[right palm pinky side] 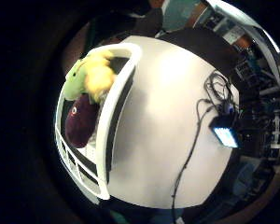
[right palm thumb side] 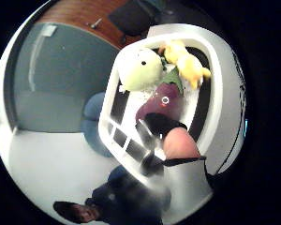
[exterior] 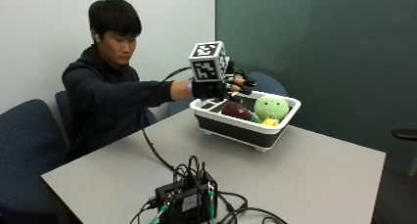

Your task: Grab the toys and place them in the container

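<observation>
1. From the outside view I have the gloved right hand hovering over the near-left end of the white container, which sits on the counter at its far side.
2. Three toys already lie inside: a purple eggplant plush, a round green plush to its right, and a yellow plush tucked below the green one.
3. The hand looks released. In the thumb side palm view a fingertip hangs above the eggplant plush with nothing pinched, and the outside view shows the fingers spread and relaxed.
4. I see no toy left on the counter, only a black electronics box with cables at the near edge, so I judge the task is at or close to its end.
5. Risk: the hand is low over the container. If I withdraw sideways, the glove or its strap could catch the rim and drag or tip the container toward the counter's far edge.
6. Risk: the green plush sits high against the rim, so brushing it on the way out could roll it over the wall.
</observation>
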A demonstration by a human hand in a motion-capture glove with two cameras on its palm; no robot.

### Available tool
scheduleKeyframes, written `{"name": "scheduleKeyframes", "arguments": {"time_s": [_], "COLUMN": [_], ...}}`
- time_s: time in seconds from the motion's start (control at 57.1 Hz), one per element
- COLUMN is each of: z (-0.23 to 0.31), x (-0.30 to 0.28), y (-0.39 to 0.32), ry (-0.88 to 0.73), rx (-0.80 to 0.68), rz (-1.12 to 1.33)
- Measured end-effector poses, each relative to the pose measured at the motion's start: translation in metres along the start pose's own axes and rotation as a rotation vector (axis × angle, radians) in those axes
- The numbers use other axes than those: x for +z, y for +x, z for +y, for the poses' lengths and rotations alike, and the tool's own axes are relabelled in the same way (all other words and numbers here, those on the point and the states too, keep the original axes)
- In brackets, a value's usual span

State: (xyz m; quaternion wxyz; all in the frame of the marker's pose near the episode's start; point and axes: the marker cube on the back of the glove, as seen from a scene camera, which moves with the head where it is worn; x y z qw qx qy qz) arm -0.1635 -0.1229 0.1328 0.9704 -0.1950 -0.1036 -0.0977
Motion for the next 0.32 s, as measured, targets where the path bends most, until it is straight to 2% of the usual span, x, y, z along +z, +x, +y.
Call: {"name": "scheduleKeyframes", "arguments": {"time_s": [0.105,0.315], "z": [0.024,0.075], "x": [-0.021,-0.062], "y": [0.009,0.044], "ry": [0.039,0.150], "rx": [-0.004,-0.065], "rz": [-0.090,-0.039]}}
